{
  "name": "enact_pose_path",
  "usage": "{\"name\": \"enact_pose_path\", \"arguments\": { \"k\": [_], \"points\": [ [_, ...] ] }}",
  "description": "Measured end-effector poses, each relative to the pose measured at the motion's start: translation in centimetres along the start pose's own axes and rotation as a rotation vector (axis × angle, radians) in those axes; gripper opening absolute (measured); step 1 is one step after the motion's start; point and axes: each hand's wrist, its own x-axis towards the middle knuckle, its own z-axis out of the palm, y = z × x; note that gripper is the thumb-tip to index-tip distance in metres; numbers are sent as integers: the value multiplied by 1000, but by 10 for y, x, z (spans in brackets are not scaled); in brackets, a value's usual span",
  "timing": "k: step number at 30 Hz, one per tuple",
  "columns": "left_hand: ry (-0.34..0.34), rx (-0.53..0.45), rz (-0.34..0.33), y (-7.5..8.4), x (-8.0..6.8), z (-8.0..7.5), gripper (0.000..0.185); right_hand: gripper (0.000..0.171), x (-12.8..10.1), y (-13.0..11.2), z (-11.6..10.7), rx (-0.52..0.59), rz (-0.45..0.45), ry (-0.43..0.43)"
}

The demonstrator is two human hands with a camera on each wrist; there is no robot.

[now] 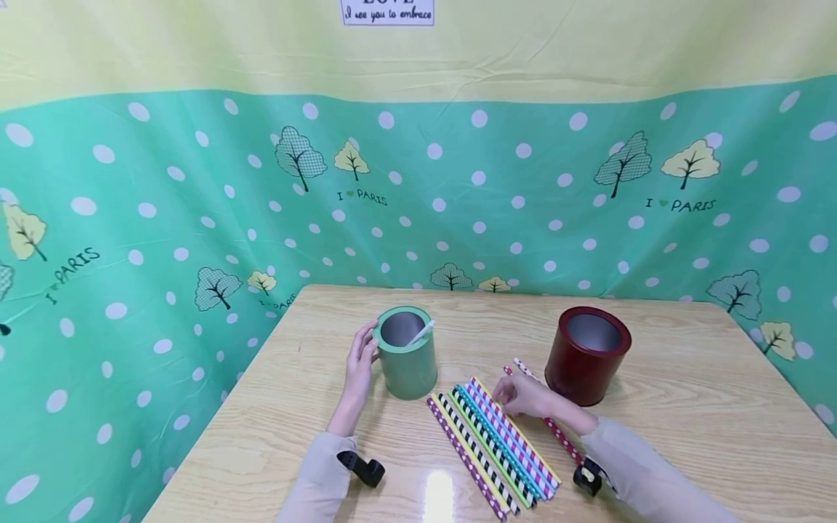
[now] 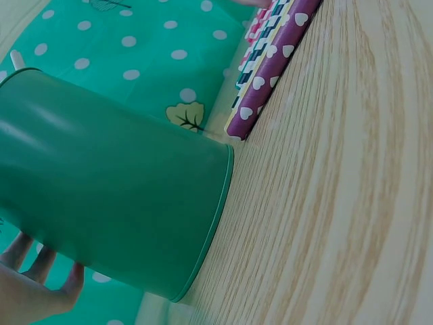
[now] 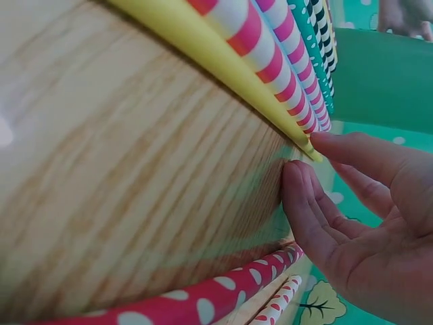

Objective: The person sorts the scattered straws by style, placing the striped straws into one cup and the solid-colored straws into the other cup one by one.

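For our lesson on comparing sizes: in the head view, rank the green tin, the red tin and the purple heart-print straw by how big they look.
1. Red tin and green tin: look alike, unranked.
2. Purple heart-print straw: long but very thin, smallest.

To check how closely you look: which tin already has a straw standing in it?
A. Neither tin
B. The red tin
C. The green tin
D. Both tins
C: a white straw leans out of the green tin, beside which the left hand rests, while the red tin shows only its bare inside.
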Motion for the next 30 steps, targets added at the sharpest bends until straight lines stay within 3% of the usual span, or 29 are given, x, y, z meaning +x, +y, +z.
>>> {"name": "enact_pose_path", "arguments": {
  "k": [12,18,30],
  "points": [
    [6,30,32,-3,0,1,39,14,-1,1,2,-12,20,7],
    [10,10,11,-1,1,1,37,15,-1,1,1,-7,36,14],
    [19,20,0,-1,-1,1,38,15,-5,4,0,-97,41,45]
  ]
}}
